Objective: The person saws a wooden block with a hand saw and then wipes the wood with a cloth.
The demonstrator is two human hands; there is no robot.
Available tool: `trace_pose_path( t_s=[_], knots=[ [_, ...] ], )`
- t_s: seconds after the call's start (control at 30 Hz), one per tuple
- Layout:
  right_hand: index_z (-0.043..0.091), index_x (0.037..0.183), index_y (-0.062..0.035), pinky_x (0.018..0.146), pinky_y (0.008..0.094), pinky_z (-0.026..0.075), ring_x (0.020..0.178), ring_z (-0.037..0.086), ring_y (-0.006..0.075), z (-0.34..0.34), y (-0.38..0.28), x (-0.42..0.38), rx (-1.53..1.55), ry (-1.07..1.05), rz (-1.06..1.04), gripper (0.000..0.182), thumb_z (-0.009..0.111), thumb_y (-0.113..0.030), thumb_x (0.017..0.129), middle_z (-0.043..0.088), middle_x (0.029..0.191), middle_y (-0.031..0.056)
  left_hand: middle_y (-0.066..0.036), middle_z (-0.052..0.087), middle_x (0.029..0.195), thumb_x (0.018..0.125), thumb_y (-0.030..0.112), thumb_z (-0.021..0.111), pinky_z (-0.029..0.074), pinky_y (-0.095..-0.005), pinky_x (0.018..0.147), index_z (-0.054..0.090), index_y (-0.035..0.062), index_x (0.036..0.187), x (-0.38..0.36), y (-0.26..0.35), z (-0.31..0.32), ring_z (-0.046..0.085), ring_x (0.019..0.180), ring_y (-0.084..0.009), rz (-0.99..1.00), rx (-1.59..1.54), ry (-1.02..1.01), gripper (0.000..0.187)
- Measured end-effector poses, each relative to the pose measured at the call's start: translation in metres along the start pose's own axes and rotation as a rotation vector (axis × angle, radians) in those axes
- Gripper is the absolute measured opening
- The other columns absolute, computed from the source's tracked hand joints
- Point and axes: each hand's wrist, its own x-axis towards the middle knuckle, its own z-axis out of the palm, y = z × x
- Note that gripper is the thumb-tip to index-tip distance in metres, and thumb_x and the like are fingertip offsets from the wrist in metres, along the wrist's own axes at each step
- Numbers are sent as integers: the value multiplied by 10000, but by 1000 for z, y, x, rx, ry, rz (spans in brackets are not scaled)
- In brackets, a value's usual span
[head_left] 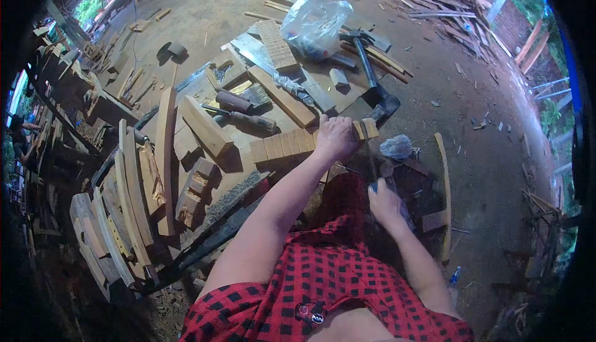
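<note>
Under my left hand [336,138] is a wooden block [282,146] with a row of evenly spaced cuts across it. My fingers wrap over the block near its right end, pressing it on the workbench. Just right of it, my right hand [386,204] is closed round the handle of a handsaw [372,159], whose thin blade rises to the block's cut right end. Part of the handle is hidden by my fingers. A dark metal bar clamp [366,63] reaches down to the bench edge right beside that end.
Chisels with wooden handles [251,121], loose blocks and long strips [164,156] crowd the bench's left side. A clear plastic bag [316,25] lies at the back. A curved wooden piece [445,196] leans at right. Another person [23,134] is at the far left.
</note>
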Motion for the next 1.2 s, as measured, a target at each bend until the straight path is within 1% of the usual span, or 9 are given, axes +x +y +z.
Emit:
trace_pose_path(
  t_s=[0.1,0.23,0.3,0.37,0.63,0.73,0.87,0.97,1.2],
  knots=[
    [401,1081,-34,739,534,434,823,584,451,3,16,-41,-34,-79,78,332,435,-309,897,603,833,284,-100,607,857,621,293,705,347,-388,847,554,82,878,2,0,-3,587,886,-261,-2,-42,2,365],
    [442,993,-13,735,531,433,819,582,453,-4,-4,10,58,75,-41,296,444,-291,892,602,820,283,-102,609,859,621,318,712,350,-390,848,555,83,881,1,0,0,587,889,-260,3,-15,0,384],
    [441,986,-13,731,533,433,817,582,452,1,-10,51,44,107,-73,293,449,-290,890,603,815,281,-103,610,861,622,328,714,350,-390,849,555,83,883,1,0,-1,587,889,-260,10,-7,20,391],
    [440,978,-14,727,535,433,814,582,452,4,-13,58,34,133,-97,289,454,-289,889,604,811,278,-98,611,865,620,346,721,351,-389,848,554,84,885,0,0,-4,589,889,-257,21,-4,-12,408],
    [426,991,-32,711,546,432,781,585,452,9,22,-39,46,9,-14,295,479,-303,884,603,813,277,-90,610,868,629,329,717,353,-385,845,553,86,883,4,-5,8,589,898,-246,9,-10,9,389],
    [426,991,-34,716,546,428,790,584,452,6,11,-15,40,49,-33,290,483,-296,882,600,811,279,-83,607,868,631,321,719,349,-388,854,549,89,885,4,-2,10,587,907,-242,2,-15,-1,384],
    [425,991,-29,725,539,430,809,580,454,3,-14,59,50,128,-73,296,476,-299,882,598,815,281,-85,609,887,633,316,721,349,-397,861,546,86,889,1,2,-5,586,918,-242,-7,-15,-38,386],
    [427,993,-36,733,536,430,819,578,457,0,-16,62,78,96,-44,301,472,-312,880,600,828,280,-92,614,881,632,318,720,350,-399,860,556,84,883,0,0,-2,589,909,-246,14,1,-4,380],
    [428,1033,-39,705,536,436,796,581,457,14,24,-32,27,19,0,316,478,-310,880,604,810,271,-98,616,846,634,334,717,348,-391,848,567,79,870,4,-2,4,598,880,-254,-1,21,6,378]
  ],
)
